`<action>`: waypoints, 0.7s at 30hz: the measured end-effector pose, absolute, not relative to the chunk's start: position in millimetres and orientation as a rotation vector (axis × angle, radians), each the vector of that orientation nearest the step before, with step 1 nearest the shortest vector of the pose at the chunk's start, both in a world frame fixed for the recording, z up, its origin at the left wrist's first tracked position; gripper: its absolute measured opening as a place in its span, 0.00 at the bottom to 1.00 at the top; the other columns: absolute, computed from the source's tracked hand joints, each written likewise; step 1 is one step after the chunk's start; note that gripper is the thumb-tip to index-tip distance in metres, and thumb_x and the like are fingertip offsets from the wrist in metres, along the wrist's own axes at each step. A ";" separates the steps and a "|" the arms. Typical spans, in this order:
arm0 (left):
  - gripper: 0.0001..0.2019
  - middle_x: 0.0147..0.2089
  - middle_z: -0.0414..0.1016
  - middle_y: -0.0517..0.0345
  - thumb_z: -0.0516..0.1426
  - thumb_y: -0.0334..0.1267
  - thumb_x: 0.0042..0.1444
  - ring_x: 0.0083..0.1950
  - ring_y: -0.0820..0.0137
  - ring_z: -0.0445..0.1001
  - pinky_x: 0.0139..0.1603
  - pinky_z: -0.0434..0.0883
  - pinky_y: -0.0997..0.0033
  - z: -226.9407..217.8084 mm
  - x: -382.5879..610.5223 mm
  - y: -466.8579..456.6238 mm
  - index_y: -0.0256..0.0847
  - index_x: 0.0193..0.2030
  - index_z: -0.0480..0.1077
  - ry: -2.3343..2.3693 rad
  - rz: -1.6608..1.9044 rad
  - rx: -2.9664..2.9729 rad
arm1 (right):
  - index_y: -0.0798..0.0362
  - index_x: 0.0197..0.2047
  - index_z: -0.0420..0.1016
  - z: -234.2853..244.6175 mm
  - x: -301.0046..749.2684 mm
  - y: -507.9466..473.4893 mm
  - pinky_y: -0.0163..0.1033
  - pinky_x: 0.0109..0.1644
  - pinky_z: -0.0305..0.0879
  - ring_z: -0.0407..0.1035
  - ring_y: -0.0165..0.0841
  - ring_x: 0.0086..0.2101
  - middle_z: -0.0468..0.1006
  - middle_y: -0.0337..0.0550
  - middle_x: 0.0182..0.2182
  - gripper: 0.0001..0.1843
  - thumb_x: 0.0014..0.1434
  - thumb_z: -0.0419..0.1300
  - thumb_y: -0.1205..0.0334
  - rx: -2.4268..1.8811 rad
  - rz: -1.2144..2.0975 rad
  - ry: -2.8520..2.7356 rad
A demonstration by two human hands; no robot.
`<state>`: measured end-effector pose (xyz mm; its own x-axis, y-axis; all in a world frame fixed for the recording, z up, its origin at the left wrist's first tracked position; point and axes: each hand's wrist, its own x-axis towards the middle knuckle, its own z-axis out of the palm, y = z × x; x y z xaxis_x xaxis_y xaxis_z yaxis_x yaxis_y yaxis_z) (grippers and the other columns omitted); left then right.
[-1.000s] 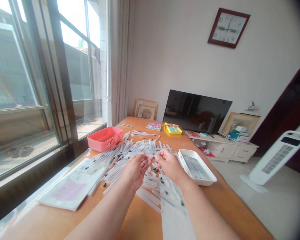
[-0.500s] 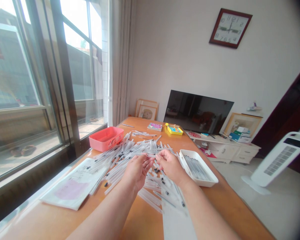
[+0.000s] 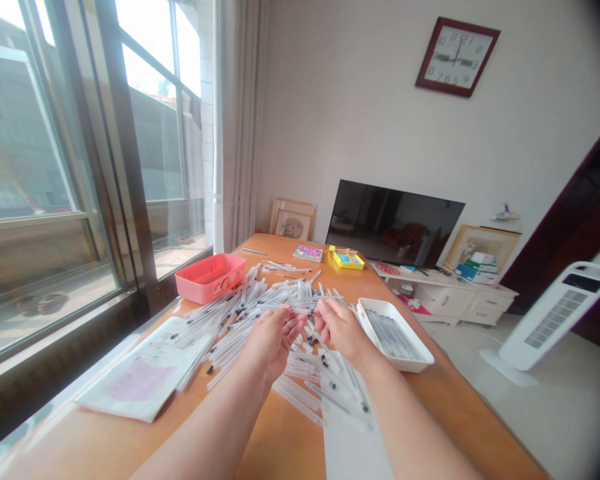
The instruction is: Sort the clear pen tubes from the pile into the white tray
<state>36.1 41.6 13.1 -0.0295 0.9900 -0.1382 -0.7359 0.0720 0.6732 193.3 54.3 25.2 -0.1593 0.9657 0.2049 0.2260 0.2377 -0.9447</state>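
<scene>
Tubes [image 3: 234, 348] | spread below and around left grip [image 3: 273, 339] | right grip [image 3: 344, 328] alike

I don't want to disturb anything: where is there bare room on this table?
The table is bare nearer than the clear tubes, between the left forearm and white sheet; between left forearm and papers; and between the right forearm, white tray and its right edge. It's crowded around the left hand and right hand, with tubes and black caps.

left hand [image 3: 270, 340]: bare | right hand [image 3: 344, 331]: bare | forearms [image 3: 207, 423]: bare, tapering to wrists
</scene>
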 end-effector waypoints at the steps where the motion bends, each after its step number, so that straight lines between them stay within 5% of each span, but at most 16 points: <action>1: 0.06 0.37 0.79 0.48 0.62 0.29 0.54 0.38 0.67 0.81 0.40 0.79 0.71 12.8 35.8 42.0 0.38 0.36 0.68 0.693 1.465 0.465 | 0.51 0.34 0.67 26.5 194.2 53.3 0.32 0.23 0.58 0.63 0.26 0.19 0.74 0.36 0.24 0.23 0.62 0.53 0.39 -1.130 1.025 -1.604; 9: 0.07 0.38 0.79 0.48 0.62 0.29 0.54 0.38 0.67 0.81 0.40 0.79 0.71 11.3 37.3 41.4 0.38 0.36 0.66 0.692 1.468 0.493 | 0.52 0.32 0.67 21.9 188.2 51.8 0.31 0.22 0.56 0.60 0.25 0.18 0.72 0.35 0.22 0.20 0.63 0.54 0.43 -1.143 1.104 -1.589; 16: 0.07 0.41 0.79 0.47 0.62 0.30 0.56 0.39 0.67 0.81 0.43 0.79 0.68 14.5 37.9 39.1 0.39 0.37 0.66 0.683 1.456 0.543 | 0.53 0.29 0.64 17.2 184.2 55.3 0.29 0.16 0.40 0.50 0.21 0.13 0.66 0.33 0.17 0.21 0.59 0.57 0.42 -1.095 1.452 -1.290; 21: 0.07 0.39 0.79 0.48 0.62 0.30 0.56 0.39 0.67 0.81 0.42 0.79 0.70 15.7 37.6 39.3 0.39 0.36 0.66 0.691 1.477 0.503 | 0.54 0.32 0.68 22.3 185.4 55.4 0.29 0.16 0.46 0.57 0.23 0.14 0.71 0.36 0.20 0.23 0.60 0.55 0.40 -1.138 1.291 -1.356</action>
<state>37.6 39.3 15.7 -0.0369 0.9931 -0.1116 -0.7219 0.0507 0.6901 185.4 55.4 22.3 -0.1548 0.9878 0.0198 0.0292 0.0246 -0.9993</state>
